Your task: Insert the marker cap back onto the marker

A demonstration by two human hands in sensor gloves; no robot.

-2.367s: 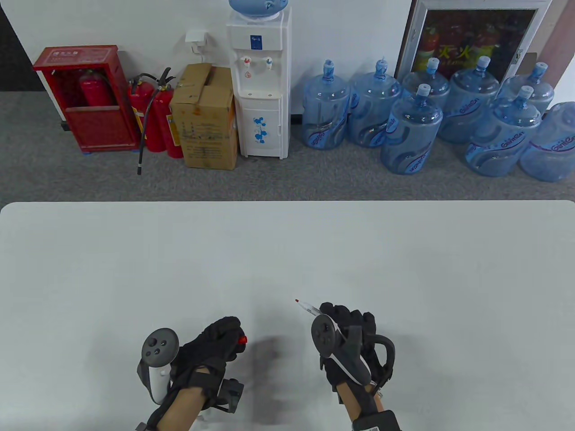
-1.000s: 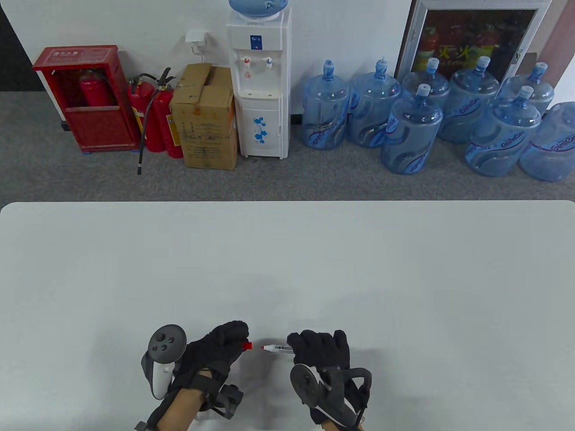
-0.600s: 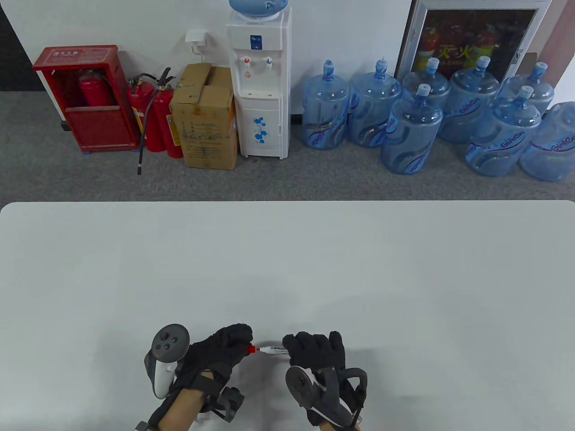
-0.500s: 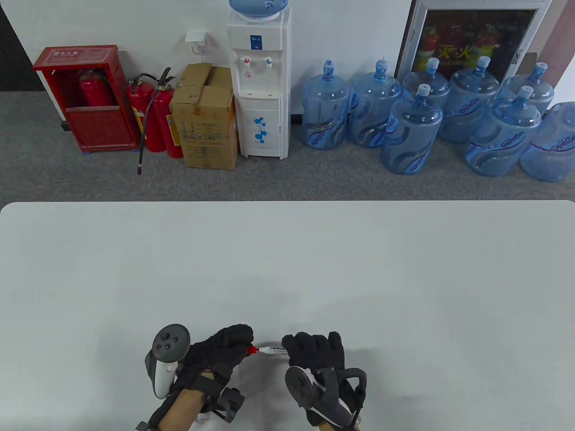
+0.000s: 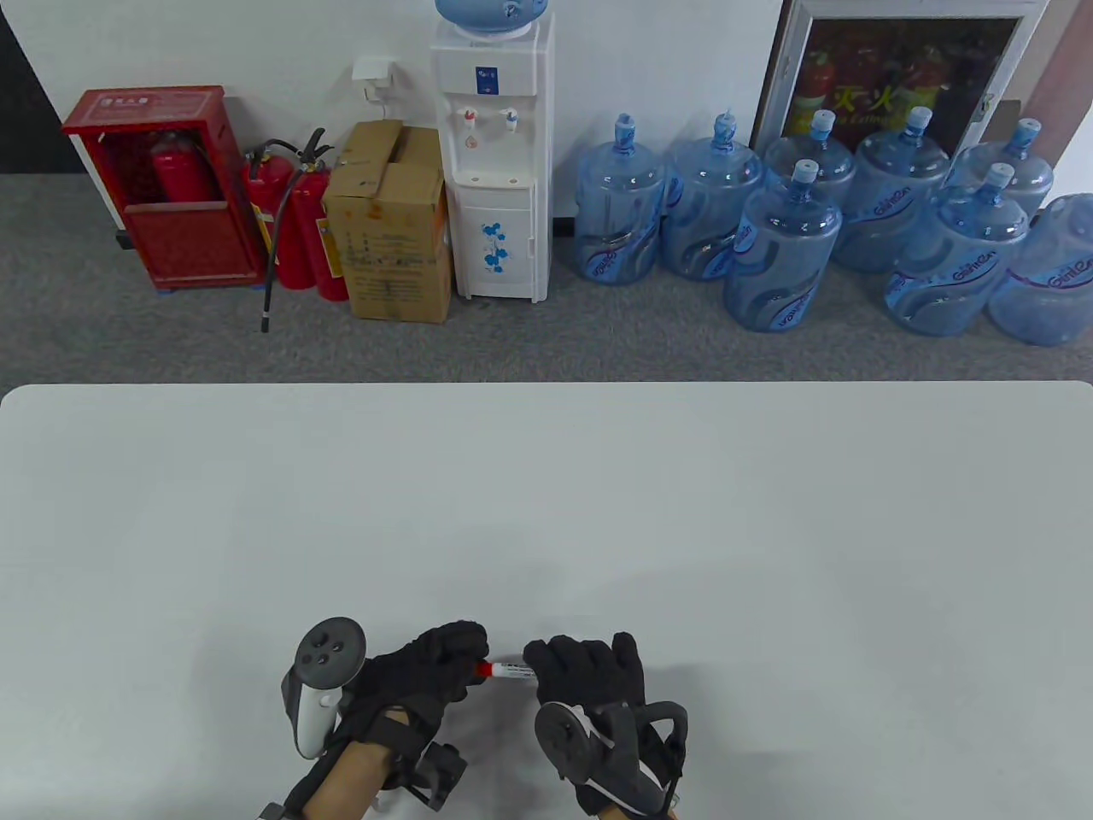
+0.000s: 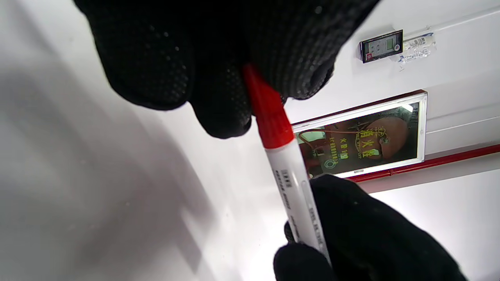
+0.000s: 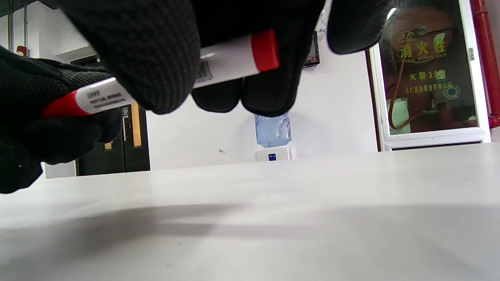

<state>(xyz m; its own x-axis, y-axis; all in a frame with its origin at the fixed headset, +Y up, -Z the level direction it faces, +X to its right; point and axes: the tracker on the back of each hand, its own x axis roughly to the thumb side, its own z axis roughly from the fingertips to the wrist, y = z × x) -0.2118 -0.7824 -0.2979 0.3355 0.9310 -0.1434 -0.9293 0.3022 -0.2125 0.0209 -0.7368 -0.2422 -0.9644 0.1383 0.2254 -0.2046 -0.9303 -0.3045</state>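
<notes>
Current state: the red cap (image 6: 269, 113) sits over the tip end of the white marker (image 6: 297, 203), its rim meeting the barrel. The pair is held in the air just above the counter (image 5: 546, 512), near the middle of its near edge. The left hand (image 5: 418, 675) has its fingers (image 6: 156, 58) closed around the cap. The right hand (image 5: 589, 675) has its fingers (image 7: 148, 58) closed around the barrel, with the red end plug (image 7: 265, 50) exposed beyond them.

Possible faults from here:

1. Incomplete seating. Whether the cap has latched cannot be told from these views. If the push stops short, the cap is likely to work loose.
2. Off-axis force. If the two hands press along different lines, the cap could bind or tilt on the barrel.
3. Slip. The cap is small, with much of it buried in the glove; a weak pinch could let it slide in the fingers during the final press.
4. Early release. Letting go with one hand before seating is confirmed could drop the marker onto the counter.

Inventory:

- Markers: one.
- Caps: one.
- Gloved hands: two, one tracker on each.
- Counters: one.
- Behind the far edge, on the floor: nine blue water jugs (image 5: 619, 205), one water dispenser (image 5: 495, 162), one cardboard box (image 5: 388, 222), one red extinguisher cabinet (image 5: 162, 184) with one extinguisher inside, and two more beside it.
</notes>
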